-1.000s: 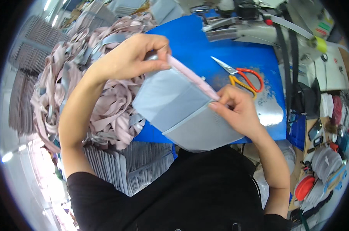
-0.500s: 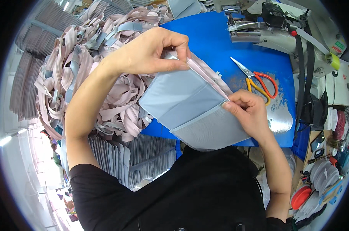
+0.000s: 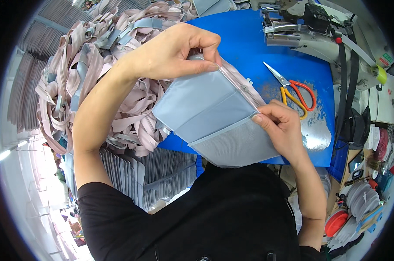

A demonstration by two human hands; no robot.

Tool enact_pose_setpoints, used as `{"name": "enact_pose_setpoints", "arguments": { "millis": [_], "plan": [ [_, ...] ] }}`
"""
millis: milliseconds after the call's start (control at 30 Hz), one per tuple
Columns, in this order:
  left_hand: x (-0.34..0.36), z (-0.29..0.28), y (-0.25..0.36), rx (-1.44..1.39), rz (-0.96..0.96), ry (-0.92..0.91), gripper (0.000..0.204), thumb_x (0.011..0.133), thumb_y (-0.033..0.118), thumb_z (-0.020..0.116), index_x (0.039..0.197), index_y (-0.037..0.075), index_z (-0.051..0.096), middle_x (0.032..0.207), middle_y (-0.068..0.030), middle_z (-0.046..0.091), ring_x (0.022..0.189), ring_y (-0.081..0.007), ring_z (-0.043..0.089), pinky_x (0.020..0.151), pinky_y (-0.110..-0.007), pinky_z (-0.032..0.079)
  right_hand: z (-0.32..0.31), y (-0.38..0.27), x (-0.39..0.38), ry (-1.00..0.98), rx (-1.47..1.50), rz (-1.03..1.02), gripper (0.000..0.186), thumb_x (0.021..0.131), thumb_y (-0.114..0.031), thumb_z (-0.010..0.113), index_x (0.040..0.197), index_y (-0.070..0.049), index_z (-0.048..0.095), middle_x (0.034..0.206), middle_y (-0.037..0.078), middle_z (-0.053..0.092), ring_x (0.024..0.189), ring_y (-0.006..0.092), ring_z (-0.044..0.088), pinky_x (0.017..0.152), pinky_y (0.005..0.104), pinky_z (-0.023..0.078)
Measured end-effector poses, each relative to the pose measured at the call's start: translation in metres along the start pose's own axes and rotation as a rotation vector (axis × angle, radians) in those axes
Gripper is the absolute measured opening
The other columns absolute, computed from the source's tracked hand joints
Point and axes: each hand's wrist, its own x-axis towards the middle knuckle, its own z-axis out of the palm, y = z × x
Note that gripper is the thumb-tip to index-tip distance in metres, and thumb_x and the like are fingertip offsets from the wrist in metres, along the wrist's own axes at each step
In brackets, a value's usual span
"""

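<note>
You hold a grey panel mid-frame, above the near edge of the blue table, a pink strip running along its upper-right side. Your left hand pinches one end of that side between thumb and curled forefinger; your right hand pinches the other. The step in hand looks like holding the edge straight — the next move seems to call for two even grips. Scissors lie near your right hand; a sewing machine stands at upper right. Tangled strips heap at left — stacked panels sit lower left, white discs lower right.
</note>
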Motion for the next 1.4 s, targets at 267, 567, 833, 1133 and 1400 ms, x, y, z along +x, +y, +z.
{"name": "enact_pose_setpoints", "arguments": {
  "millis": [267, 567, 833, 1133, 1400],
  "plan": [
    [-0.001, 0.002, 0.0, -0.006, 0.012, 0.019, 0.02, 0.092, 0.007, 0.075, 0.08, 0.002, 0.06, 0.09, -0.0117, 0.075, 0.089, -0.018, 0.072, 0.08, -0.033, 0.055, 0.003, 0.002, -0.002, 0.032, -0.008, -0.011, 0.019, 0.089, -0.019, 0.083, 0.09, -0.002, 0.076, 0.08, 0.003, 0.065, 0.07, 0.0118, 0.055, 0.063, 0.0281, 0.043],
    [0.01, -0.002, 0.002, -0.005, 0.002, 0.044, 0.02, 0.093, 0.007, 0.073, 0.08, 0.002, 0.058, 0.087, -0.0106, 0.072, 0.09, -0.018, 0.071, 0.081, -0.033, 0.054, 0.001, 0.0, -0.004, 0.026, 0.094, 0.121, 0.016, 0.093, -0.016, 0.08, 0.096, -0.001, 0.076, 0.08, 0.001, 0.066, 0.069, 0.0066, 0.054, 0.063, 0.0256, 0.042],
    [0.058, -0.017, -0.04, -0.132, 0.018, 0.011, 0.02, 0.094, 0.006, 0.072, 0.081, 0.002, 0.057, 0.09, -0.0087, 0.071, 0.089, -0.0142, 0.067, 0.084, -0.03, 0.052, -0.014, -0.008, 0.027, 0.065, 0.296, 0.219, 0.019, 0.097, -0.017, 0.078, 0.106, 0.0, 0.077, 0.077, -0.004, 0.068, 0.068, 0.0015, 0.051, 0.062, 0.0218, 0.041],
    [0.117, -0.032, -0.097, -0.147, 0.02, 0.035, 0.012, 0.092, 0.011, 0.073, 0.092, -0.001, 0.07, 0.083, -0.0035, 0.069, 0.086, -0.0109, 0.065, 0.081, -0.029, 0.052, -0.022, -0.002, 0.077, 0.147, 0.372, 0.296, 0.024, 0.1, -0.02, 0.075, 0.107, 0.002, 0.078, 0.079, -0.001, 0.07, 0.07, 0.002, 0.056, 0.063, 0.0216, 0.044],
    [0.138, -0.04, -0.123, -0.129, 0.127, 0.096, 0.012, 0.092, 0.007, 0.07, 0.101, 0.0, 0.072, 0.086, -0.0012, 0.07, 0.08, -0.0081, 0.061, 0.075, -0.024, 0.049, -0.028, -0.016, 0.102, 0.21, 0.35, 0.342, 0.031, 0.101, -0.024, 0.073, 0.111, 0.005, 0.077, 0.083, 0.003, 0.073, 0.073, 0.0056, 0.062, 0.066, 0.0225, 0.049]
  ]
}}
